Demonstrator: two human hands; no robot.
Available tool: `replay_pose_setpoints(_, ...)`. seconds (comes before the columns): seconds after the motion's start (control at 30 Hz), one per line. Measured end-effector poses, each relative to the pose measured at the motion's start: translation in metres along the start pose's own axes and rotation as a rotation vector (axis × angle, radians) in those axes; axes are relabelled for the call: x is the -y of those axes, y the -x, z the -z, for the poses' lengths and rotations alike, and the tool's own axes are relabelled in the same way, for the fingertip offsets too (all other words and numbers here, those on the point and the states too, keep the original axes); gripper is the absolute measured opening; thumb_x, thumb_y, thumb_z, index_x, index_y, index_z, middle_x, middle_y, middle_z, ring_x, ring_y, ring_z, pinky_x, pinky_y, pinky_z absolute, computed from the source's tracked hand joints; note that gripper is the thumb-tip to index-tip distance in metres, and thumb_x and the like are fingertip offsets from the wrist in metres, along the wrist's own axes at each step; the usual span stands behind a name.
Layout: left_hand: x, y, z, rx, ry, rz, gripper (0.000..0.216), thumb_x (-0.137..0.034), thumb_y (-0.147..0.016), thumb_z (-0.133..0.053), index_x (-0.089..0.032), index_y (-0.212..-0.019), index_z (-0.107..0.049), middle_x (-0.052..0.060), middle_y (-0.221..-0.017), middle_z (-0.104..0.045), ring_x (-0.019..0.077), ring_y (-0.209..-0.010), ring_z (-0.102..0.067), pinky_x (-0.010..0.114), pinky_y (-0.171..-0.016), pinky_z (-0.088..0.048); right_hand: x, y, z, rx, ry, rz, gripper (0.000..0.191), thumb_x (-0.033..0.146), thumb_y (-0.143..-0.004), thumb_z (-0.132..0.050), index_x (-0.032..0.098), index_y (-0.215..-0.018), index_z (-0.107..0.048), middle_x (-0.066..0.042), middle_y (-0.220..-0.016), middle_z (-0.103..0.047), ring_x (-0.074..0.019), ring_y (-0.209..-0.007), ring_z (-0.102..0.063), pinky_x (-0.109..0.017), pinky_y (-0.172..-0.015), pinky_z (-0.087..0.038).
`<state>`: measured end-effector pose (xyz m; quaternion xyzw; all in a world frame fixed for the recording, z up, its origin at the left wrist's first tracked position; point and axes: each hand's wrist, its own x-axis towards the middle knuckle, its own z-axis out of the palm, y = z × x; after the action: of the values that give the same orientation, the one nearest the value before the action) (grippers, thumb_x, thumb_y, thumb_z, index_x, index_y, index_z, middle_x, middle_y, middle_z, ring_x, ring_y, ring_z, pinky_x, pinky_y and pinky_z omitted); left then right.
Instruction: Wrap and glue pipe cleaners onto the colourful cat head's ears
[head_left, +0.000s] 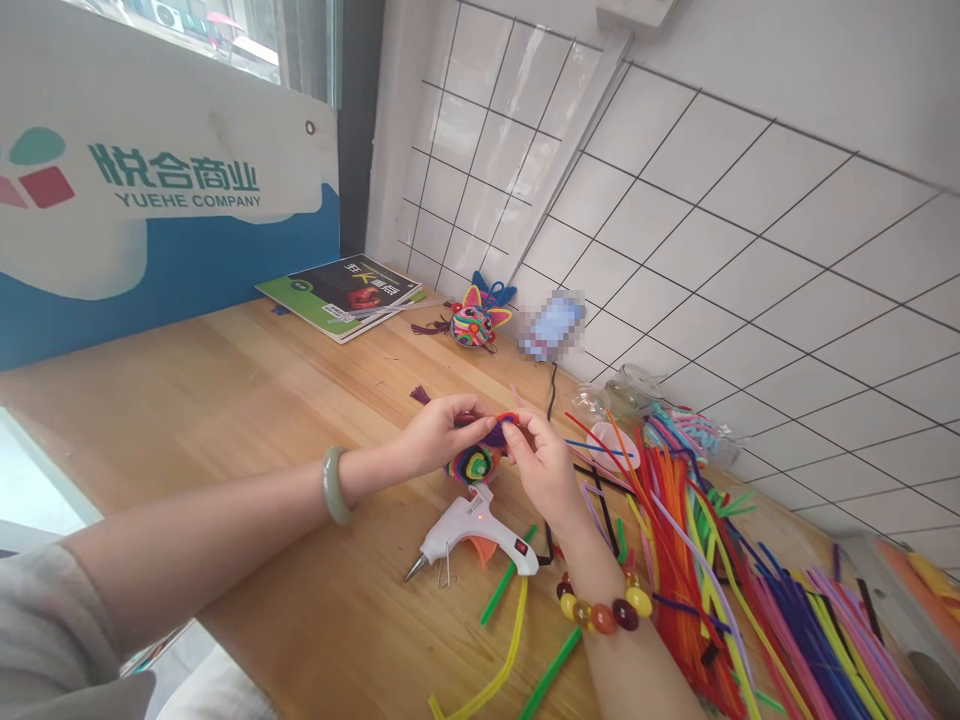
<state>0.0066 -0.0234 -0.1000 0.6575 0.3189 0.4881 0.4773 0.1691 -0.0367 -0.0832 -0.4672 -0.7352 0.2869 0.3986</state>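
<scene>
A curved yellow pipe cleaner point(516, 637) was lying at the near edge of the shot, with a green one point(553, 672) right beside it. Just past those was a white glue gun point(466, 522), nozzle aimed off to the left, little light glowing on its body.

Beyond that, both hands were up over the table. The left hand point(448, 432), bangle on the wrist, had a small purple and red fuzzy piece point(495, 436) pinched between thumb and fingers, and the right hand point(538, 462) was gripping its other end the same way. A round multicolour coil point(478, 464) showed right below the piece; couldn't tell if they were joined. Big messy bundle of pipe cleaners point(686, 570) off to the right.

Farther back: some books point(345, 290), a stripy eared ornament point(472, 325) and a tiled wall point(727, 290).
</scene>
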Motion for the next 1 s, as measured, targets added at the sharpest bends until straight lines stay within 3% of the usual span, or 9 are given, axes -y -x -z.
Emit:
replay_pose_setpoints(0.5,-0.006,0.002,0.001,0.009,0.011,0.028,0.025,-0.036,-0.08,-0.053,-0.012,-0.085,-0.06,0.003,-0.082,-0.064,0.0134,-0.076,-0.061,0.022,-0.068,-0.05,-0.003,-0.001,-0.001,-0.049,0.018,0.006,0.019,0.034,-0.085,-0.047,0.019,-0.091,-0.057,-0.004,-0.084,-0.06,-0.0133,-0.066,-0.054,-0.026,-0.059,-0.045)
replay_pose_setpoints(0.77,-0.006,0.001,0.001,0.0,-0.096,-0.01,0.018,-0.024,-0.072,-0.061,-0.013,-0.086,-0.061,0.004,-0.084,-0.065,0.0141,-0.08,-0.061,0.025,-0.078,-0.049,-0.001,-0.001,0.0,-0.055,0.024,0.013,0.02,0.035,-0.085,-0.047,0.019,-0.089,-0.058,-0.004,-0.083,-0.061,-0.0137,-0.067,-0.055,-0.027,-0.06,-0.046)
replay_pose_setpoints(1.0,-0.012,0.003,0.004,0.042,0.001,0.063,0.028,-0.037,-0.078,-0.055,-0.012,-0.089,-0.061,0.005,-0.085,-0.065,0.0142,-0.078,-0.06,0.023,-0.07,-0.05,-0.003,0.0,0.0,-0.053,0.025,0.009,0.021,0.035,-0.085,-0.046,0.019,-0.09,-0.057,-0.004,-0.084,-0.06,-0.0141,-0.069,-0.055,-0.027,-0.061,-0.046)
